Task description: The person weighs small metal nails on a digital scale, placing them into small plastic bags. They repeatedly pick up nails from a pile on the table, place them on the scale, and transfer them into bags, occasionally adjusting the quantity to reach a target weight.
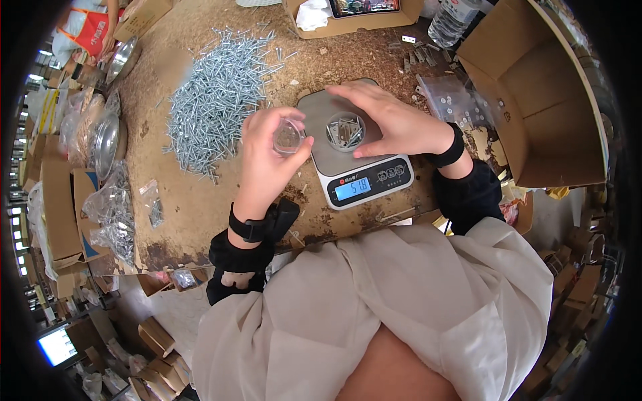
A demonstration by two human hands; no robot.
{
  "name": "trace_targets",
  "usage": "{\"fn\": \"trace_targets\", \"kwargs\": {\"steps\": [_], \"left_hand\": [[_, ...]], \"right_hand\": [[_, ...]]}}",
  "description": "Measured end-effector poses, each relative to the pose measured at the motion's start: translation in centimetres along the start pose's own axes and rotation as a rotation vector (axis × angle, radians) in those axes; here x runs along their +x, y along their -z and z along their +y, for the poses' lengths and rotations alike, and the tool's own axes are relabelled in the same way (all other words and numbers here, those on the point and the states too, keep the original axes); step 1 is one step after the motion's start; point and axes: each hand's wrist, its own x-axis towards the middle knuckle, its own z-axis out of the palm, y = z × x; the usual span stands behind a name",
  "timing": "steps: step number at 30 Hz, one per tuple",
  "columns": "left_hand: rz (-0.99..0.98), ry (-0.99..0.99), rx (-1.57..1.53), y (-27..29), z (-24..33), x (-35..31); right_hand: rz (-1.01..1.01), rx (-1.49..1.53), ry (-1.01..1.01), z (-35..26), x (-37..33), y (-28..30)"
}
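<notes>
My left hand (pixel 267 147) is closed round a small clear plastic cup (pixel 287 136), tilted so its round opening shows; I see no screws in it. On the metal plate of a digital scale (pixel 321 164) stands another clear round cup (pixel 344 131) with several screws and small metal pieces inside. My right hand (pixel 394 123) is spread open beside that cup, thumb low near its rim and fingers over the plate's far edge. Whether the thumb touches the cup I cannot tell. The scale's display is lit blue. Left of my left hand lies a big heap of silver screws (pixel 214 100).
An open cardboard box (pixel 542 100) stands at the right, near a clear bag of small round parts (pixel 455 100) and loose metal pieces (pixel 421 57). A water bottle (pixel 453 20) and a phone (pixel 364 7) are at the back. Bags of hardware (pixel 114 214) line the left edge.
</notes>
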Motion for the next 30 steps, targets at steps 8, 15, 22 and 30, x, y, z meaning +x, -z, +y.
{"fn": "trace_targets", "kwargs": {"steps": [8, 15, 22, 30], "left_hand": [[0.028, 0.002, 0.033, 0.1, -0.4, -0.1], [0.032, 0.015, 0.016, 0.0, -0.9, -0.2], [0.004, 0.010, 0.022, 0.2, -1.1, -0.2], [-0.008, -0.084, 0.192, 0.2, -0.7, 0.1]], "right_hand": [[-0.005, -0.007, -0.016, 0.2, -0.2, 0.2], [-0.024, 0.043, -0.035, -0.6, -0.9, 2.3], [0.028, 0.174, -0.098, 0.6, -1.7, 4.0], [-0.014, 0.135, -0.070, 0.0, -0.9, 1.8]]}}
